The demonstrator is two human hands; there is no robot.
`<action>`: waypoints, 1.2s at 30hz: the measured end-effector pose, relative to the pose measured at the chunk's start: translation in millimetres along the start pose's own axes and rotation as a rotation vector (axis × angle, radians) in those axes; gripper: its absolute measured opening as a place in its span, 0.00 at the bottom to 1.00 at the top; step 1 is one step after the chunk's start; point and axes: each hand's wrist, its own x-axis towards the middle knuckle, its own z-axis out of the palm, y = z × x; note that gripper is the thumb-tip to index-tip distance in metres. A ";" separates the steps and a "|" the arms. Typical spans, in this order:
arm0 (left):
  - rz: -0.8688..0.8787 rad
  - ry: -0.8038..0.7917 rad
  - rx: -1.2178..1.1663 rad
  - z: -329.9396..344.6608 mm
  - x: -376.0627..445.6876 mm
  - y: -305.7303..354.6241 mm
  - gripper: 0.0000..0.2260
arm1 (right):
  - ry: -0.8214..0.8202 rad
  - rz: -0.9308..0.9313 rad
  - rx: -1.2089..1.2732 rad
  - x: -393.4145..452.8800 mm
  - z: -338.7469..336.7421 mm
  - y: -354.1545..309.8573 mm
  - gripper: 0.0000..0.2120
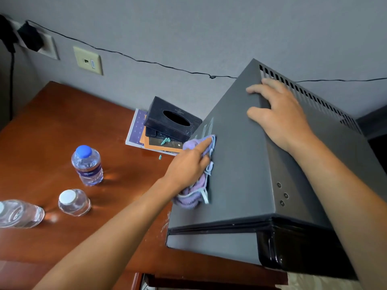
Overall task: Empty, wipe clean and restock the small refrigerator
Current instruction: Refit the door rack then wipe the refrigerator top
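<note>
One view only, worn on the head; we look forward and steeply down, slightly left of straight ahead. Wide-angle lens: the wall cable bows and the edges stretch. We stand close over the small refrigerator, taken as our landmark, seeing its top and left side from above; it fills the right half of the frame. Left of it the tabletop runs away to the wall. Both forearms enter from the bottom edge, and the hands lie near mid-frame, within arm's reach of the lens. No second view to overlap with.
</note>
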 end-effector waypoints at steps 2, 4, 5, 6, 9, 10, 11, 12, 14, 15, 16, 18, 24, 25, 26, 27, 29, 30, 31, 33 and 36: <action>-0.055 -0.026 0.034 10.8 15.4 -14.4 0.23 | -0.001 -0.001 -0.009 0.0 0.3 0.1 0.31; -0.094 -0.030 0.003 24.8 23.7 -33.1 0.20 | -0.004 0.000 -0.011 0.0 0.2 -0.2 0.30; -0.122 -0.051 0.002 35.3 25.9 -47.8 0.17 | -0.004 0.000 -0.013 -0.3 0.0 -0.5 0.30; -0.160 -0.088 0.008 45.8 24.7 -63.3 0.14 | -0.005 -0.001 -0.015 -0.6 -0.1 -0.4 0.30; -0.292 -0.299 0.041 74.8 4.2 -105.8 0.11 | -0.006 -0.005 -0.019 -0.9 -0.2 -0.6 0.28; -0.353 -0.368 0.052 82.7 -8.8 -115.1 0.12 | -0.005 -0.002 -0.021 -1.3 -0.1 -0.4 0.28; -0.411 -0.420 0.047 90.2 -22.9 -122.9 0.14 | -0.005 -0.001 -0.023 -1.7 -0.3 -0.2 0.28; -0.448 -0.458 0.049 97.1 -36.3 -128.9 0.15 | -0.007 0.000 -0.023 -1.6 -0.6 -0.5 0.28; -0.447 -0.541 0.035 108.5 -59.1 -140.3 0.16 | -0.010 0.006 -0.019 -1.2 -0.7 -1.6 0.29; -0.439 -0.564 0.023 111.9 -68.0 -144.5 0.16 | -0.012 0.004 -0.017 -1.5 -0.6 -1.7 0.29; -0.438 -0.572 -0.012 114.4 -76.4 -149.3 0.16 | -0.013 0.000 -0.017 -1.6 -0.5 -1.6 0.29; -0.397 -0.572 -0.096 115.6 -95.3 -153.3 0.14 | -0.008 -0.005 -0.010 -2.1 -0.6 -1.0 0.28; -0.394 -0.417 -0.262 134.7 -120.2 -171.3 0.26 | -0.002 -0.014 -0.002 -3.0 0.3 -1.8 0.27; -0.396 -0.394 -0.280 142.3 -111.0 -180.3 0.25 | -0.001 -0.015 -0.004 -3.1 0.5 -1.8 0.27; -0.392 -0.372 -0.275 153.1 -97.0 -193.6 0.23 | 0.000 -0.017 -0.007 -3.1 0.4 -1.8 0.27; -0.377 -0.346 -0.273 138.8 -81.6 -180.5 0.21 | 0.000 -0.020 -0.009 -3.1 0.1 -1.7 0.27; -0.352 -0.297 -0.293 130.2 -41.4 -176.5 0.18 | 0.005 -0.024 -0.013 -2.8 0.2 -0.8 0.26; -0.329 -0.299 -0.292 124.3 -19.6 -171.1 0.17 | 0.009 -0.025 -0.015 -2.0 0.2 -0.2 0.26; -0.308 -0.278 -0.277 121.6 4.9 -170.4 0.16 | 0.014 -0.025 -0.016 -1.1 0.3 0.4 0.26; -0.333 -0.181 -0.293 122.2 53.3 -175.0 0.17 | 0.020 -0.032 -0.013 0.7 0.3 3.4 0.24; -0.331 -0.118 -0.335 124.0 106.6 -174.1 0.19 | 0.027 -0.056 0.018 2.1 0.1 7.2 0.22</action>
